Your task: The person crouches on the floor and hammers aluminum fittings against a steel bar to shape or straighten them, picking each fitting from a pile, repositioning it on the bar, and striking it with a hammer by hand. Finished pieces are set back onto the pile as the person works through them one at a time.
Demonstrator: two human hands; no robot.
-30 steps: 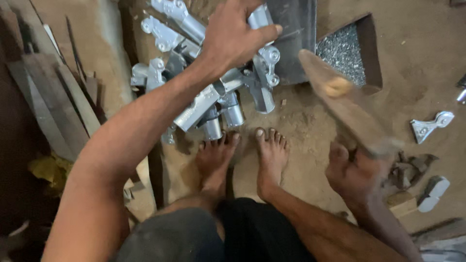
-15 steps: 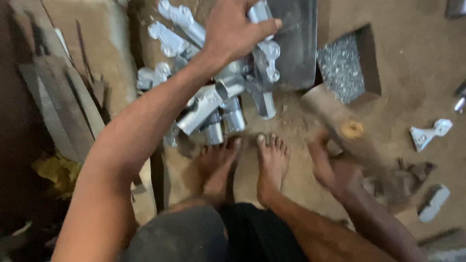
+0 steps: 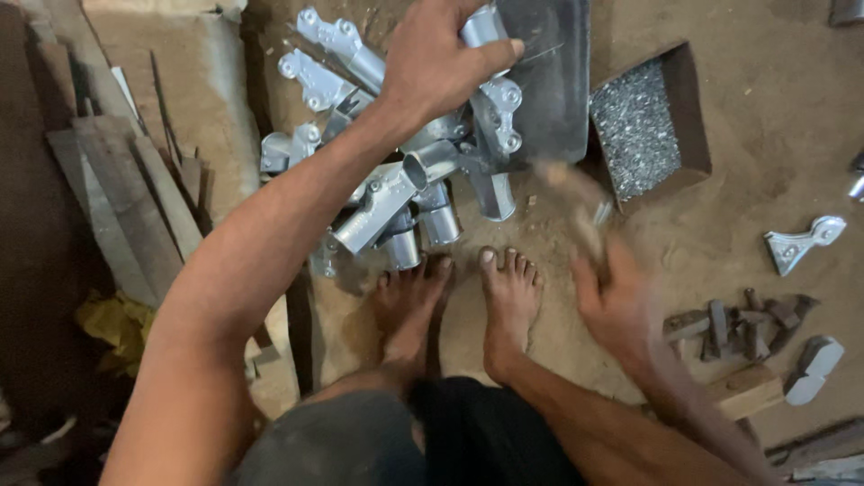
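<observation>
My left hand (image 3: 439,56) reaches forward and grips a silver metal bracket (image 3: 490,94) on top of a pile of similar tube-shaped brackets (image 3: 396,193) on the sandy floor. My right hand (image 3: 621,301) is blurred with motion at the right, closed around the handle of a wooden mallet (image 3: 576,202) whose head points toward the pile. My bare feet (image 3: 468,297) stand just below the pile.
A brown open box of small metal nails or screws (image 3: 643,126) sits right of the pile. A dark metal sheet (image 3: 549,72) lies behind it. Wooden planks (image 3: 126,198) lean at left. Loose bracket pieces (image 3: 804,241) and wood scraps (image 3: 738,324) lie at right.
The mallet in my right hand has swung down and left from a raised position toward the pile. My left hand stays on the bracket.
</observation>
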